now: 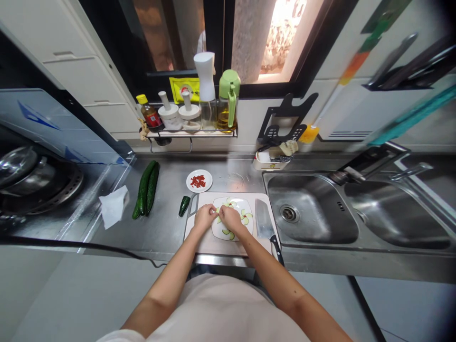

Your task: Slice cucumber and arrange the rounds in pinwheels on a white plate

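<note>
My left hand (204,216) is closed in a pinch over the left side of a white squarish plate (215,232). Beside it my right hand (231,217) is also closed, its fingertips almost meeting the left ones. Whatever the fingers hold is too small to make out. Thin cucumber slices (245,217) lie on the plate in flower-like groups, some with a red bit at the centre. Part of the plate is hidden under my hands. The plate rests on a pale cutting board (206,246). A cleaver (263,221) with a black handle lies along the board's right side.
A small white dish (209,179) holds red pieces behind the board. A cucumber stub (184,206) and whole cucumbers (146,190) lie to the left, near a white tissue (113,207). A double sink (313,213) is on the right; a condiment rack (192,135) hangs behind.
</note>
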Demonstrator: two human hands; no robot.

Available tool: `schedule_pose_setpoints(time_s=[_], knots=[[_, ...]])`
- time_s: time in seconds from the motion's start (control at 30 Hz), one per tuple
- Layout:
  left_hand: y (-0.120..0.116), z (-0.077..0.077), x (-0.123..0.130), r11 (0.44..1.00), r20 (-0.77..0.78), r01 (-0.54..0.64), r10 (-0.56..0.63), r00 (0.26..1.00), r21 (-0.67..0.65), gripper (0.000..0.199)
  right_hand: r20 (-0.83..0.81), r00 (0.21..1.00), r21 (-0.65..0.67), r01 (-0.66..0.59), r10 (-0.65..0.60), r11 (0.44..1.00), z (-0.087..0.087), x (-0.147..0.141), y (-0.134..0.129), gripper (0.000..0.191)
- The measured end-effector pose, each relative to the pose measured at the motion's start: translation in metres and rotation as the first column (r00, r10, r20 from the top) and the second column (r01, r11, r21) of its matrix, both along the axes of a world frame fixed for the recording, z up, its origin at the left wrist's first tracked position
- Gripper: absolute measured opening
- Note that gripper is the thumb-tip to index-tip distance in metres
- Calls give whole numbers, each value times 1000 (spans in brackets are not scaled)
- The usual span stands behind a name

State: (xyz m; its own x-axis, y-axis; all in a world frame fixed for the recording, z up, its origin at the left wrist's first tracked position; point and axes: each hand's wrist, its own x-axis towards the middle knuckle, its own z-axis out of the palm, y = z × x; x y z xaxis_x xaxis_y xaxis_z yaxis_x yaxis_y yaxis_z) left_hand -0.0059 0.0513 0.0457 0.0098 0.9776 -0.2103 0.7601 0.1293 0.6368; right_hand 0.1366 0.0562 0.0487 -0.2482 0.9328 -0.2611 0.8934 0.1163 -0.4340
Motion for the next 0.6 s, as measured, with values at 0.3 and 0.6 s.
schedule_pose_setpoints(time_s=[0.3,0.6], knots=[[-6,7,-10,998,-29,25,-23,999,53,17,-9,1000,-3,9,-9,1000,16,14,-7,24],[-26,20,-7,959,-264,277,-251,931,64,33,103,983,-14,-148,149,989,16,12,-18,35]])
